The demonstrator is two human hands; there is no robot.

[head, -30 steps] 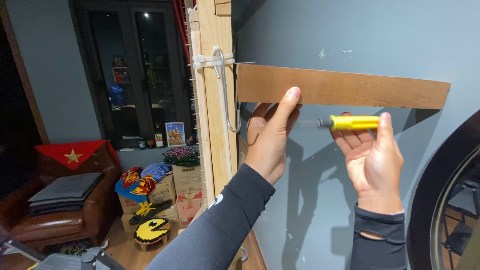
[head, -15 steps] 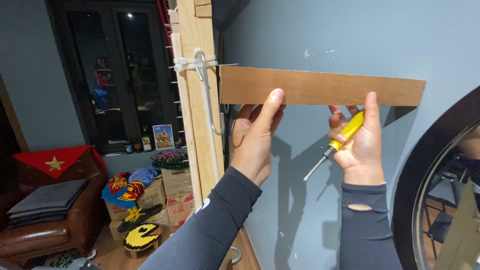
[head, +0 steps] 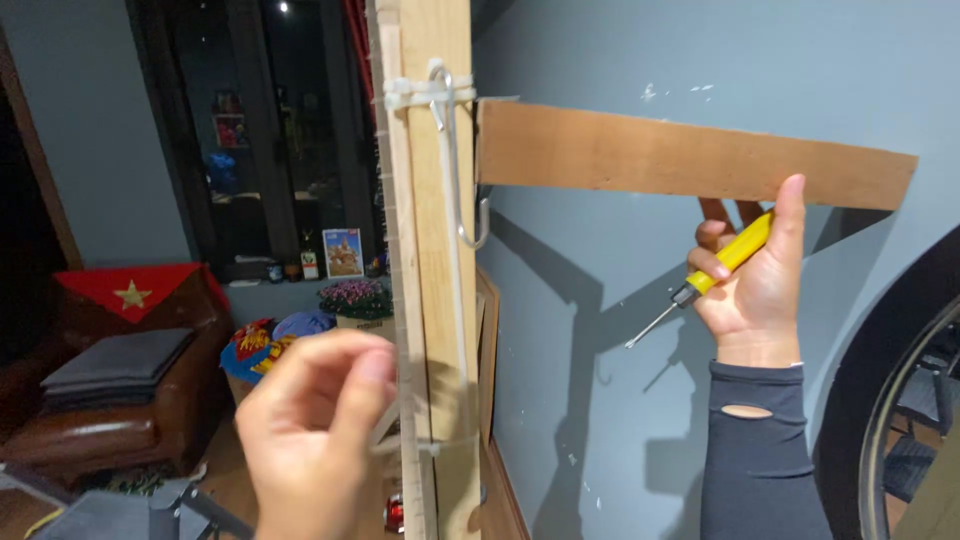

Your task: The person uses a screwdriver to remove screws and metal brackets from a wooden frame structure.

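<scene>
A: Right hand: raised against the grey-blue wall, fingers wrapped round a yellow-handled screwdriver. Thumb stretched upward, its tip touching the lower edge of the flat brown wooden board.

B: Which way does the tool point?

A: Metal shaft runs down and to the left, tip free in the air, clear of the wall. Handle lies slanted across the palm, just beneath the board.

B: And the board itself?

A: Roughly level, tilting slightly down toward the right. Its left end meets the upright pale wooden post; the right hand sits under its right part.

B: Left hand?

A: Low and near the camera, blurred, well apart from the board and the screwdriver. Thumb and forefinger pinched together; whether anything is between them, cannot tell. It is just in front of the post's lower stretch.

B: Anything on the post?

A: A metal hook hangs there, tied on with white cord.
</scene>
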